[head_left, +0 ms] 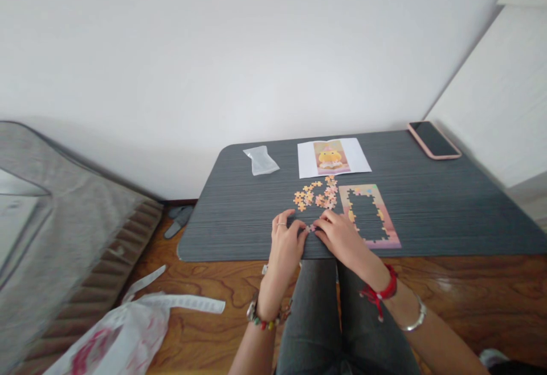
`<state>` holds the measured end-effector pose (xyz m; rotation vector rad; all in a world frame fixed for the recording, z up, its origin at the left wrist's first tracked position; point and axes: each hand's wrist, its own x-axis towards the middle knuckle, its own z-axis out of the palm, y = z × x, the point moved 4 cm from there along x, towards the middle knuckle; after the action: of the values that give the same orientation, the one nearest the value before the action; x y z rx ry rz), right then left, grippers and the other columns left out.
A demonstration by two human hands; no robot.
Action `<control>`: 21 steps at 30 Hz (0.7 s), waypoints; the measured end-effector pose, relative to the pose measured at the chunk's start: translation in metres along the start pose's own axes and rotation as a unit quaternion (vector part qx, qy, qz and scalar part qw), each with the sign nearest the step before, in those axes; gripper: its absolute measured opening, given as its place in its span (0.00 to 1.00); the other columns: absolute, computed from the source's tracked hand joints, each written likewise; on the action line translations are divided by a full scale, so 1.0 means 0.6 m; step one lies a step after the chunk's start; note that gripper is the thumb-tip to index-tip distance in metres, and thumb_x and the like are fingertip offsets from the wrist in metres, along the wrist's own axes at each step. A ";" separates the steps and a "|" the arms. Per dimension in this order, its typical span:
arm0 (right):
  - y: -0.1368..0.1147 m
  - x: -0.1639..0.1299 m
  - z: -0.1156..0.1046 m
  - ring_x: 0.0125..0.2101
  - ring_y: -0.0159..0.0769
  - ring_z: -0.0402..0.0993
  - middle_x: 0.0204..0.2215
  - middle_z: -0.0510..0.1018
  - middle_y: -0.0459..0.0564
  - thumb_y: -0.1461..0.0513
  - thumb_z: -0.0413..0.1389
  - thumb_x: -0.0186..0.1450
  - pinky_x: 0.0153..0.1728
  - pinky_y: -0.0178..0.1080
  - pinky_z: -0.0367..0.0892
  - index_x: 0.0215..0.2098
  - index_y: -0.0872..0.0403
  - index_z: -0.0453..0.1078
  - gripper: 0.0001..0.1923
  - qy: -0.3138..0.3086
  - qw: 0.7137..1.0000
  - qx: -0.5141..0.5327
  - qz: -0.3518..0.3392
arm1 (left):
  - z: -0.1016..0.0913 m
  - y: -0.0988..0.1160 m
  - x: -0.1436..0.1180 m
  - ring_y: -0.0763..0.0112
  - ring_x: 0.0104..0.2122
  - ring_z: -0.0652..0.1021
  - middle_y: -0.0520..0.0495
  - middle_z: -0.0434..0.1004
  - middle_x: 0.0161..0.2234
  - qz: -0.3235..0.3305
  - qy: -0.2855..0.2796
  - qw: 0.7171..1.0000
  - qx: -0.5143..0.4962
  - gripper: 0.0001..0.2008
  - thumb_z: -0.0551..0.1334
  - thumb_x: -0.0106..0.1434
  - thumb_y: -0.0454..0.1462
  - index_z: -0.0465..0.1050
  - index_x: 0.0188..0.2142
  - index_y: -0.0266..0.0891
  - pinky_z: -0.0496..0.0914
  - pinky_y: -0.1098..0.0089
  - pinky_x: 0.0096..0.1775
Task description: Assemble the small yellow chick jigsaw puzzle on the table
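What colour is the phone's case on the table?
The phone has a pink case, seen best in the head view.

On the table (448, 215) both hands sit close together near the front edge. The left hand (287, 244) and the right hand (342, 237) meet over a small puzzle piece (310, 228). Just behind them lies a pile of loose pieces (316, 194). The puzzle frame (387, 224) lies right of the pile. A picture sheet (333, 157) lies behind it. A little bag (260, 160) lies left of the sheet. A phone (433, 140) is at the far right corner.
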<state>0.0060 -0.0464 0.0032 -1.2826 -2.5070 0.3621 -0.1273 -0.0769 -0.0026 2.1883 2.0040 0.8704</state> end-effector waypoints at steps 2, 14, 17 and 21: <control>-0.002 0.002 0.000 0.34 0.36 0.68 0.34 0.72 0.50 0.62 0.50 0.65 0.37 0.38 0.61 0.36 0.54 0.73 0.09 -0.001 1.000 -0.004 -0.004 | 0.000 0.001 -0.001 0.57 0.49 0.66 0.42 0.64 0.47 0.000 0.000 1.000 -0.004 0.03 0.60 0.59 0.33 0.73 0.31 0.39 0.66 0.53 0.50; -0.002 0.008 0.007 0.32 0.35 0.67 0.33 0.72 0.50 0.62 0.51 0.65 0.34 0.38 0.59 0.34 0.54 0.72 0.08 0.004 0.999 -0.030 -0.018 | -0.004 0.002 -0.007 0.58 0.49 0.66 0.41 0.64 0.48 0.008 -0.001 1.000 -0.019 0.02 0.59 0.59 0.32 0.71 0.32 0.39 0.66 0.53 0.50; -0.001 0.009 0.009 0.32 0.35 0.68 0.32 0.72 0.50 0.63 0.51 0.65 0.34 0.38 0.59 0.33 0.55 0.72 0.08 0.002 0.999 -0.040 -0.026 | -0.004 0.002 -0.007 0.58 0.49 0.66 0.42 0.64 0.48 0.010 -0.004 1.000 -0.019 0.02 0.59 0.60 0.32 0.71 0.32 0.39 0.65 0.54 0.51; 0.002 0.009 0.011 0.32 0.35 0.68 0.33 0.72 0.50 0.63 0.51 0.65 0.34 0.38 0.59 0.33 0.55 0.71 0.08 0.001 0.999 -0.043 -0.029 | -0.002 0.001 -0.009 0.59 0.50 0.66 0.42 0.63 0.48 0.012 -0.006 1.000 -0.016 0.04 0.60 0.59 0.32 0.71 0.35 0.39 0.65 0.54 0.52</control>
<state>0.0017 -0.0419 -0.0025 -1.2374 -2.5776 0.2422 -0.1272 -0.0825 -0.0035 2.1987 1.9498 0.8835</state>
